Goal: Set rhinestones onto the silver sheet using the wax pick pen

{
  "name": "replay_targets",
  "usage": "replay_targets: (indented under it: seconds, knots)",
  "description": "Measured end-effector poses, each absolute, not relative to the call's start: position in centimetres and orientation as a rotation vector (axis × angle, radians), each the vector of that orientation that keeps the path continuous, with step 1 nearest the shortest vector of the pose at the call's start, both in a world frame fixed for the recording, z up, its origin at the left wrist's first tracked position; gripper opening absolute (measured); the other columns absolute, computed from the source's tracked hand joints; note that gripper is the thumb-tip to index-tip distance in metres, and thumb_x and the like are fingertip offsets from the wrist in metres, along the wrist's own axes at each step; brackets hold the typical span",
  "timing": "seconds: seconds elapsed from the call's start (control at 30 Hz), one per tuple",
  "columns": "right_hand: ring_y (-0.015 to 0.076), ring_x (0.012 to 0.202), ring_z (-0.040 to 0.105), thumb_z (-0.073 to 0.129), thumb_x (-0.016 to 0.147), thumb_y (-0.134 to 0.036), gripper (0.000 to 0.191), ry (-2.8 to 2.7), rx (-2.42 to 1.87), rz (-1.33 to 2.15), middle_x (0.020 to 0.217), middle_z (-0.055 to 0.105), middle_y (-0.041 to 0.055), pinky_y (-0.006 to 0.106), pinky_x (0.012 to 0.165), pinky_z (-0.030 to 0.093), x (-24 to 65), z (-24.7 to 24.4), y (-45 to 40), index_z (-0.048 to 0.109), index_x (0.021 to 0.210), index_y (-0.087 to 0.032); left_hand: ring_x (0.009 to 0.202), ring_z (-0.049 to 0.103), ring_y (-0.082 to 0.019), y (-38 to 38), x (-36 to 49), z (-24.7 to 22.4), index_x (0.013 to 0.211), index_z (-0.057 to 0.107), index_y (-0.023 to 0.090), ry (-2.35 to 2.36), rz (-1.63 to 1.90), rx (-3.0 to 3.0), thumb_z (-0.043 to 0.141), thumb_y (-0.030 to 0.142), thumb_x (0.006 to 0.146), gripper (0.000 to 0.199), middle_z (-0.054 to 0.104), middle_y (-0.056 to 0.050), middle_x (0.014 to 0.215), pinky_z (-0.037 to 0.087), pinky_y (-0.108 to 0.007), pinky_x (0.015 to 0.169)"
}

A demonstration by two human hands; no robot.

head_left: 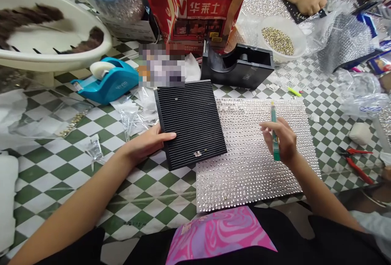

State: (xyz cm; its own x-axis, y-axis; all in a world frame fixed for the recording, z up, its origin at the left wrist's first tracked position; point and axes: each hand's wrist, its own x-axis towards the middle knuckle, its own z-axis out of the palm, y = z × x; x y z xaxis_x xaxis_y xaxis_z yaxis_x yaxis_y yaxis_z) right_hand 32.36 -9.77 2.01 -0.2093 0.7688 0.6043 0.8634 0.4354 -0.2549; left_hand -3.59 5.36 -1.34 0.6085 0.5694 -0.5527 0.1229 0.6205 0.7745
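Observation:
My left hand (pixel 152 138) grips the left edge of a black ridged tray (pixel 191 118), thumb on top, fingers beneath. A few small clear rhinestones (pixel 198 154) lie near the tray's lower edge. My right hand (pixel 282 136) holds a slim teal pen-like tool (pixel 275 138) with a yellowish tip, pointing away from me. Below that hand lies a sheet covered in rows of rhinestones (pixel 244 183). The tray's right side overlaps the sheet's left part.
Behind the tray stand a black tape dispenser (pixel 238 67), a blue tape dispenser (pixel 106 79) and a red food bag (pixel 198 8). A bowl of gold stones (pixel 277 40) sits at the back right, red-handled pliers (pixel 356 163) at right. Another person's hand (pixel 311 2) is at the far side.

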Motion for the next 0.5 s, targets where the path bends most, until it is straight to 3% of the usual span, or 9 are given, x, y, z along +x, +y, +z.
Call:
replay_targets:
  seconds: [0.1,0.33,0.5]
  knots:
    - [0.0174,0.069,0.059,0.054,0.099,-0.007,0.033,-2.038,-1.271,-0.031,0.081,0.068,-0.0005,0.034,0.066,0.048,31.3,1.8,-6.3,0.066,0.123,-0.026,0.125,0.074,-0.037,5.2,-3.7,-1.0,0.123,0.075,0.023,0.920,0.285,0.862,0.095,0.030,0.064,0.062,0.084,-0.010,0.113,0.066,-0.036,0.098]
    - [0.0190,0.078,0.048,0.064,0.101,-0.017,0.011,-2.140,-1.400,-0.086,0.086,0.051,0.0025,0.033,0.066,0.041,30.3,-0.6,-1.0,0.070,0.101,-0.025,0.130,0.070,-0.040,5.0,-3.7,-0.7,0.118,0.076,0.023,0.930,0.277,0.841,0.099,0.035,0.062,0.062,0.081,-0.012,0.127,0.062,-0.041,0.107]
    - [0.0183,0.078,0.045,0.057,0.100,-0.007,0.022,-2.197,-1.381,-0.118,0.087,0.046,0.0027,0.031,0.064,0.039,30.0,-1.3,-0.6,0.069,0.104,-0.025,0.134,0.068,-0.038,4.9,-4.2,-1.0,0.111,0.075,0.023,0.952,0.253,0.784,0.098,0.024,0.060,0.056,0.078,-0.008,0.136,0.061,-0.037,0.108]
